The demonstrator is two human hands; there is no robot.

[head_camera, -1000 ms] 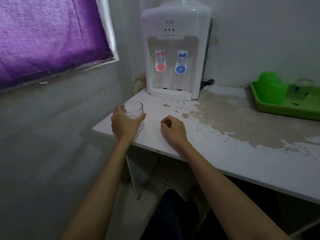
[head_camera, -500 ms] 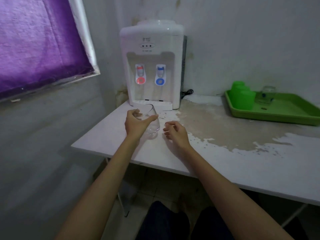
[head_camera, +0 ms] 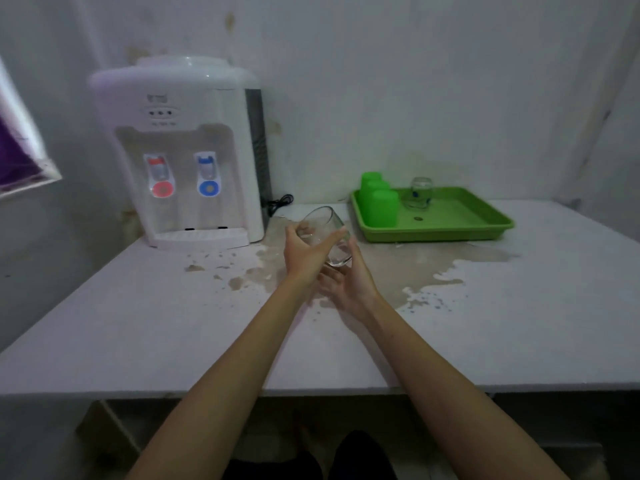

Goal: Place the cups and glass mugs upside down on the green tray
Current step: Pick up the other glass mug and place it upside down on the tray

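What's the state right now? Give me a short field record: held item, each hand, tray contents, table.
held item: clear glass, tilted, lifted off the table
left hand: fingers wrapped around the glass's side
right hand: open, palm up under the glass's base; contact unclear
green tray: right of the hands, against the back wall
on tray: green plastic cups upside down at its left end, one glass mug behind them
water dispenser: back left of the table
table: white, with worn brown patches in the middle
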